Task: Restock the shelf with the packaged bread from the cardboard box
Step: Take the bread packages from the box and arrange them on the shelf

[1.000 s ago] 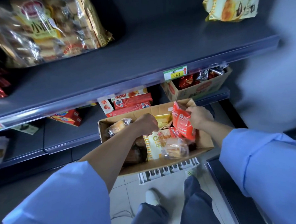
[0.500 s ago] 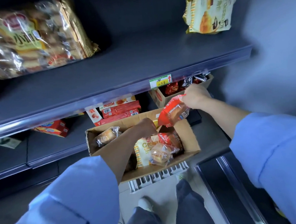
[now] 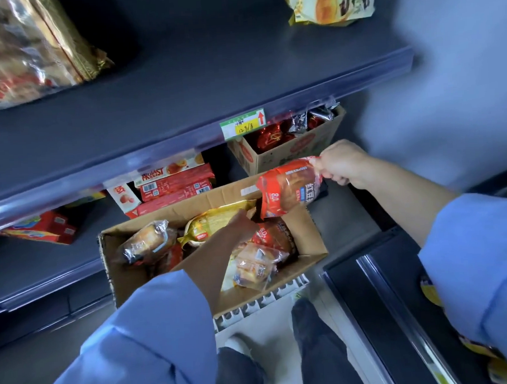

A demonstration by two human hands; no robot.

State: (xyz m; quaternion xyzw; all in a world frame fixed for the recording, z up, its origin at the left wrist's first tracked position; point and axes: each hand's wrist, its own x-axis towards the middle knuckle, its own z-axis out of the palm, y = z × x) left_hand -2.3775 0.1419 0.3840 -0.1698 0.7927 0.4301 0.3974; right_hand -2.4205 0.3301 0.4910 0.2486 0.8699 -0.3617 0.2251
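An open cardboard box (image 3: 314,241) sits below me on a white crate, holding several packaged breads. My right hand (image 3: 344,165) pinches the top of a red bread packet (image 3: 287,189) and holds it above the box's far right corner. My left hand (image 3: 242,225) reaches down into the box, its fingers on a yellow bread packet (image 3: 215,219); whether it grips it I cannot tell. A clear-wrapped loaf (image 3: 145,243) lies at the box's left, and another clear pack (image 3: 254,267) lies at the front right. The dark shelf (image 3: 197,76) stretches above.
A large clear bag of buns (image 3: 24,51) lies at the shelf's left, a yellow croissant bag (image 3: 329,1) at the back right. Below the shelf stand red boxes (image 3: 174,184) and a carton of foil packs (image 3: 291,148). A white crate (image 3: 259,304) supports the box.
My right hand has lifted the red packet out of the box and up to the right. My left hand stayed down in the box and moved onto the yellow packet.
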